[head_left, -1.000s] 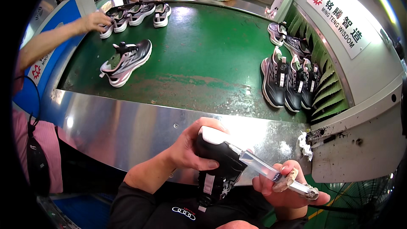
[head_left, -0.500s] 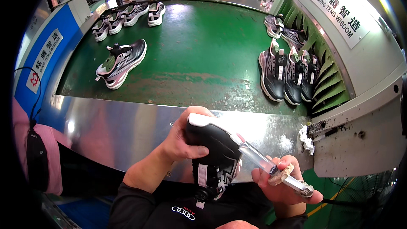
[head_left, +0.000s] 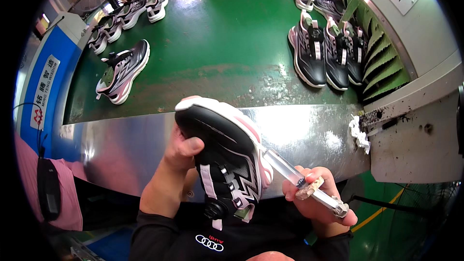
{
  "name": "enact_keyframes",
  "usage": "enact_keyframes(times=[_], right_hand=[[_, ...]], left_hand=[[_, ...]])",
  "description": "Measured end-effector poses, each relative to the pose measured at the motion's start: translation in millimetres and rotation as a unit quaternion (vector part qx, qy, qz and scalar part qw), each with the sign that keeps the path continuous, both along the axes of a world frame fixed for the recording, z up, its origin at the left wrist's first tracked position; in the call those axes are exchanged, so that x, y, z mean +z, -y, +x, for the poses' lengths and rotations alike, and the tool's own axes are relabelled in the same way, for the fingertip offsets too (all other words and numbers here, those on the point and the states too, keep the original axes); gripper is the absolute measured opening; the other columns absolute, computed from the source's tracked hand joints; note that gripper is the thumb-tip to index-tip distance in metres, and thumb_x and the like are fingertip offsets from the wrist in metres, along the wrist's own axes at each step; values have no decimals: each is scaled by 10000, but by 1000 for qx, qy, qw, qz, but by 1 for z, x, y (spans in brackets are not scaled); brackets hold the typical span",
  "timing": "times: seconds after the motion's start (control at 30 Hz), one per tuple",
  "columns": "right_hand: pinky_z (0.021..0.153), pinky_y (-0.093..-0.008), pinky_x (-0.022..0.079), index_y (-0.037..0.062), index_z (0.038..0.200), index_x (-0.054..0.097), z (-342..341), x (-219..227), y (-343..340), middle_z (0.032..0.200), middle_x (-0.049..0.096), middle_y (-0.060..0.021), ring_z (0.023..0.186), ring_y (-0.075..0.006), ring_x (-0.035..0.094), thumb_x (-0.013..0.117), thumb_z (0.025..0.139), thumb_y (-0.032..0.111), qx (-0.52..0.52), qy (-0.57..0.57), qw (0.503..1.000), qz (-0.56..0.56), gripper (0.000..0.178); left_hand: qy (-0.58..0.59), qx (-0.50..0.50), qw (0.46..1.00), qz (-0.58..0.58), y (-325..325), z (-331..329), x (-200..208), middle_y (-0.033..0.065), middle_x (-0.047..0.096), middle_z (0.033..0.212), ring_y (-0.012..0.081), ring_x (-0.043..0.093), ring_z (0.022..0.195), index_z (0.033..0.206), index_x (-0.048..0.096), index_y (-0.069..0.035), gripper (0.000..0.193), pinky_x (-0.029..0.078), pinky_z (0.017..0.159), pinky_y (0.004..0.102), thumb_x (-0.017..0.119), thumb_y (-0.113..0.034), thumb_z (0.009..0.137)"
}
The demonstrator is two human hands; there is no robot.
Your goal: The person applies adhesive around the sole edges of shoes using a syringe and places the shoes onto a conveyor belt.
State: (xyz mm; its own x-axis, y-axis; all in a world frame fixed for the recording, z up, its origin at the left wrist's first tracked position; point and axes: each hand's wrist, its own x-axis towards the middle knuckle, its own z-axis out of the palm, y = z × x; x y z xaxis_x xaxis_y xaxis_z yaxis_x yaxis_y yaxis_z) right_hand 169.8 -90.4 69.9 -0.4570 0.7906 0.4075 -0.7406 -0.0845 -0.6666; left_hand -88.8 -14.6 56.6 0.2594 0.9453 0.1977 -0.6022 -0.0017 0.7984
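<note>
A black sneaker (head_left: 224,140) with a white-and-pink sole is tilted in front of me, its toe toward the upper left. My left hand (head_left: 182,150) is closed round the toe end, thumb on the upper and the other fingers hidden behind. In my right hand (head_left: 316,195) is a clear plastic syringe (head_left: 285,168) with a tan, crusted flange. Its tip meets the edge between sole and upper on the shoe's right side, and my thumb sits at the plunger's end. A dial and white strap show on the shoe near my chest.
Beyond the metal ledge (head_left: 125,140) lies a green conveyor belt (head_left: 217,38). One sneaker (head_left: 123,72) stands at its left, several more behind it. Further sneakers (head_left: 309,53) line the right side beside green curtain strips (head_left: 384,67). Crumpled white tissue (head_left: 358,133) lies on the ledge's right end.
The shoe has moved up and left and turned, showing more of its pink-and-white sole side. My right hand with the syringe followed slightly left and up. The view has shifted.
</note>
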Motion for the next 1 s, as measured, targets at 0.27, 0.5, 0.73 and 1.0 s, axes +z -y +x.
enact_keyframes(times=[0.27,0.5,0.73,1.0], right_hand=[[926,-337,374,-69,1290,324,7,-18,11,1097,431,-141,1050,-235,483,692,603,716,3,-2,999,-35,1107],[875,-313,357,-88,1298,316,17,-27,23,1093,438,-139,1012,-212,473,680,604,729,1,48,998,-49,1133],[851,-291,347,-89,1301,324,22,-30,40,1078,433,-128,994,-199,461,676,612,725,8,70,996,-51,1123],[856,-296,357,-75,1298,332,26,-32,56,1075,418,-122,1001,-207,470,705,619,681,5,71,996,-57,1082]], left_hand=[[25,25,996,-77,-2,-2,-3,173,574,1140,273,605,1014,1226,455,0,688,493,902,370,701,-323,671],[87,31,987,-129,-5,-7,-10,178,584,1158,292,603,1029,1261,449,18,633,493,908,401,645,-311,757],[140,-19,981,-135,-10,-20,-21,158,586,1193,276,586,1072,1262,484,-15,544,466,956,430,574,-356,848],[135,33,972,-188,-12,-19,-22,161,616,1120,264,618,998,1187,528,15,475,506,887,404,586,-316,852]])
